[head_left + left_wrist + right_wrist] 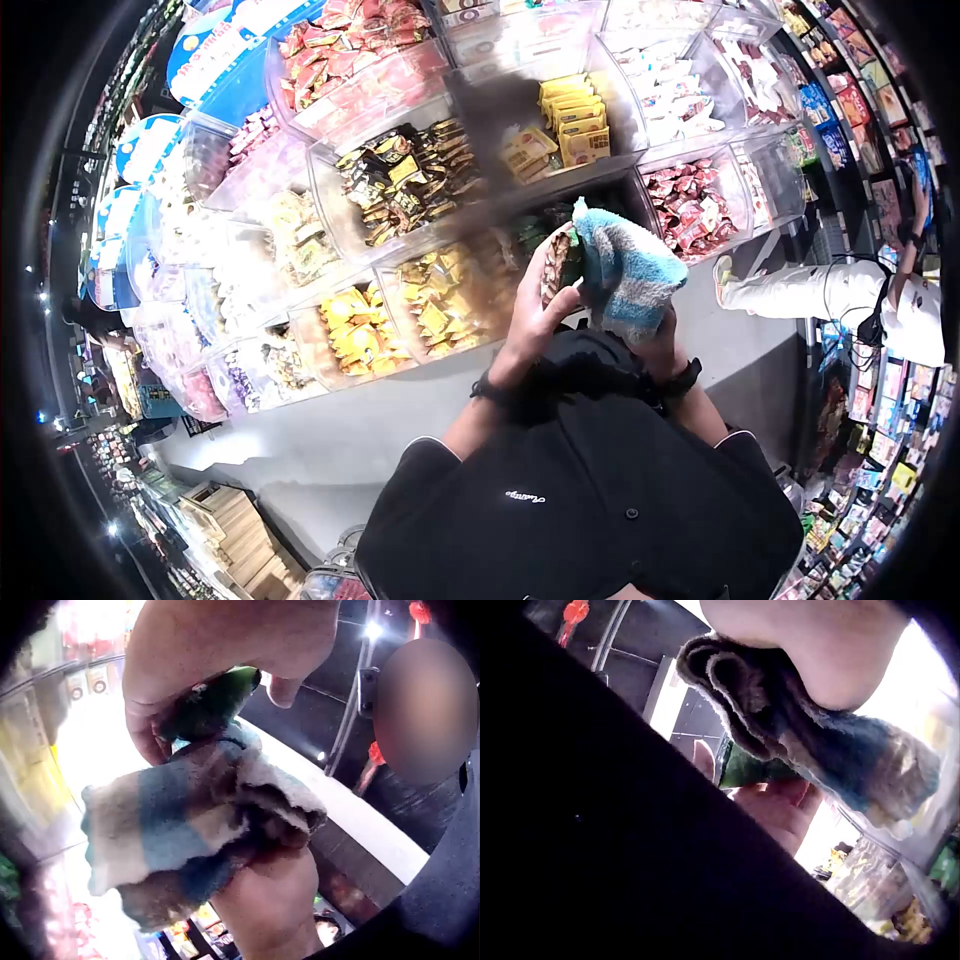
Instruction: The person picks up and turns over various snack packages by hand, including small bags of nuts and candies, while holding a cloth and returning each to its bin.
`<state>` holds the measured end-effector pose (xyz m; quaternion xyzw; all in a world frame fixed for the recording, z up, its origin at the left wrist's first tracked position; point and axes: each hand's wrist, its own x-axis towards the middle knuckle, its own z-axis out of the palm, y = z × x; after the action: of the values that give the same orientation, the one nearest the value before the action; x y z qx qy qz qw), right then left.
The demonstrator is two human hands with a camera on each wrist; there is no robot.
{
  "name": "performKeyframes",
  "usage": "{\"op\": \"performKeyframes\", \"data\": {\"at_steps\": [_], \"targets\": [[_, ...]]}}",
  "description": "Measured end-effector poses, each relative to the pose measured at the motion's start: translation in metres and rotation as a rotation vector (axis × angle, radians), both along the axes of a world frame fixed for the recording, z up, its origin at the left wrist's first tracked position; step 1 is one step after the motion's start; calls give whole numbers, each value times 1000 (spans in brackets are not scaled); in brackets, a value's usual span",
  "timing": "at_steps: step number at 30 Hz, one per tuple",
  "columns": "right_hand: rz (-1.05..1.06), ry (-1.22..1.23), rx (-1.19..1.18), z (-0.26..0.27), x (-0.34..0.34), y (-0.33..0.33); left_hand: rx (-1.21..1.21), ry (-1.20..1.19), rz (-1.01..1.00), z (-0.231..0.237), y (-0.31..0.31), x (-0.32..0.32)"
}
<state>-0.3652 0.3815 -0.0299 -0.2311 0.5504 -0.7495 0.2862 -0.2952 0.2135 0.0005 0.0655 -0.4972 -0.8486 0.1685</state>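
My left hand (pixel 538 315) grips a dark green item (pixel 570 270) with a brown patterned side; in the left wrist view the green item (pixel 210 705) shows under the curled left hand (pixel 225 652). A blue and white striped cloth (pixel 632 270) lies against it, held by my right hand (pixel 660 350), whose fingers are mostly behind the cloth. The cloth (pixel 157 825) drapes over the right hand (pixel 270 900) in the left wrist view. In the right wrist view the bunched cloth (pixel 802 727) hangs under the right hand (pixel 817 645), touching the green item (pixel 750 766).
Clear bins with wrapped sweets spread ahead and left: black-gold packets (pixel 410 180), yellow packets (pixel 580 120), red packets (pixel 695 205). At the right a person in white trousers (pixel 810 290) stands near packed shelves (pixel 885 440). A wooden crate (pixel 240 535) is at the lower left.
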Motion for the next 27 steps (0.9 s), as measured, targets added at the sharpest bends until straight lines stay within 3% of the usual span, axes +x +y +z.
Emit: {"op": "performKeyframes", "data": {"at_steps": [3, 7, 9, 12, 15, 16, 17, 20, 22, 23, 26, 27], "targets": [[-71, 63, -89, 2, 8, -15, 88, -67, 31, -6, -3, 12], [-85, -94, -212, 12, 16, -26, 253, -137, 61, -13, -5, 21], [-57, -5, -202, 9, 18, -26, 159, -131, 77, -12, -5, 22], [-37, 475, 124, -6, 18, -18, -227, -61, 82, -7, -8, 13], [-66, -45, -43, -17, 37, -21, -95, -162, 13, -25, -10, 14], [-36, 52, 54, -21, 35, -19, 21, -168, -27, -35, -13, 17], [-2, -585, -314, -24, 37, -20, 137, -178, -62, -45, -15, 19], [90, -319, -170, -8, 29, -26, 245, -252, -186, -54, -22, 18], [104, -213, -91, 7, 20, -34, 354, -170, -153, -23, -19, 20], [110, -281, -68, 3, 16, -32, 293, -207, -148, -10, -21, 19], [55, 170, 9, -9, -5, -35, 160, -129, 16, -25, -19, 16], [51, -6, -38, -16, -4, -40, 178, -68, 35, -26, -18, 18]]}}
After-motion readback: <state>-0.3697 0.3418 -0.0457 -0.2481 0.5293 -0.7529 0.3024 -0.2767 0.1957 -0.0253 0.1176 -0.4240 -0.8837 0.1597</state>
